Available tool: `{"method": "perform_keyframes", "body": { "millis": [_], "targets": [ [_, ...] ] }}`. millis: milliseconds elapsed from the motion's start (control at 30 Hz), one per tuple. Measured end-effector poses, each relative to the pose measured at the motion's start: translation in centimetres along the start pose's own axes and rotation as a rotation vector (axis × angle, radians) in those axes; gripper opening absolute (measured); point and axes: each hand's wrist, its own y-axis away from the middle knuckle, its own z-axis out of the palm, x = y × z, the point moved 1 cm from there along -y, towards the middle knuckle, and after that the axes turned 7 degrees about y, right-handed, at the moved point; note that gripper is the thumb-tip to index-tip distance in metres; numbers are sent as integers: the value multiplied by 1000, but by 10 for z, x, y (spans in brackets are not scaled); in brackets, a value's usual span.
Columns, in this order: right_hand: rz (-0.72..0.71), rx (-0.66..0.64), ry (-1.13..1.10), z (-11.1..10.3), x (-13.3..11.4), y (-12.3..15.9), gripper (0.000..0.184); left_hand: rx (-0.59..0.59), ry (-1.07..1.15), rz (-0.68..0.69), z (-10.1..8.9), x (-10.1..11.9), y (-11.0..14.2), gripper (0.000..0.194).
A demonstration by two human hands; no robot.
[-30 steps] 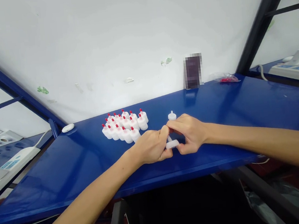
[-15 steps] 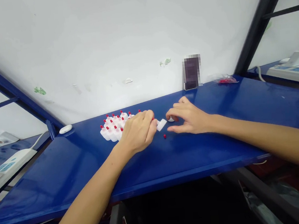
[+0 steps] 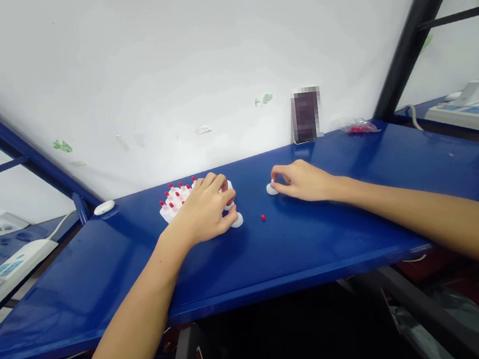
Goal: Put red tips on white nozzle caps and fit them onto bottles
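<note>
My left hand [image 3: 208, 208] is beside a group of small white squeeze bottles [image 3: 175, 199] with red caps. Its thumb and fingers are apart around a white bottle [image 3: 237, 220] standing at the group's right edge; the bottle's top is partly hidden by the thumb. My right hand [image 3: 301, 180] pinches the thin neck of another white bottle [image 3: 271, 189], which sits upright on the blue table [image 3: 305, 241]. A loose red cap [image 3: 263, 218] lies between the two hands. Several bottles are covered by my left hand.
A dark phone-like panel [image 3: 305, 115] leans on the white wall. To its right is a clear bag [image 3: 360, 127] with red pieces. A white oval case [image 3: 104, 207] lies at the back left. Power strips [image 3: 470, 112] stand beyond the frame posts on both sides.
My left hand has moved left, and the tilted bottle it held now stands by the group. My right hand has closed on the neck of the other bottle.
</note>
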Motion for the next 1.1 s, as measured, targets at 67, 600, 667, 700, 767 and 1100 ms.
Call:
{"method": "perform_keyframes", "body": {
  "millis": [67,600,667,700,767,1100],
  "targets": [
    [-60,8,3,2,-1,0,17,64,-17,-16,0,-3,1,18],
    [-262,-23,-73,1,-29,13,15,149,78,225,40,59,-10,39],
    [-260,-77,-38,1,-26,13,26,103,76,163,41,61,-10,36],
    [-273,-105,-19,1,-24,13,31,89,75,131,41,61,-10,34],
    [-317,-157,14,0,-22,12,36,77,73,58,40,62,-11,30],
    [-337,-169,-18,0,-22,13,18,-183,102,-140,40,65,-13,25]
  ]
}}
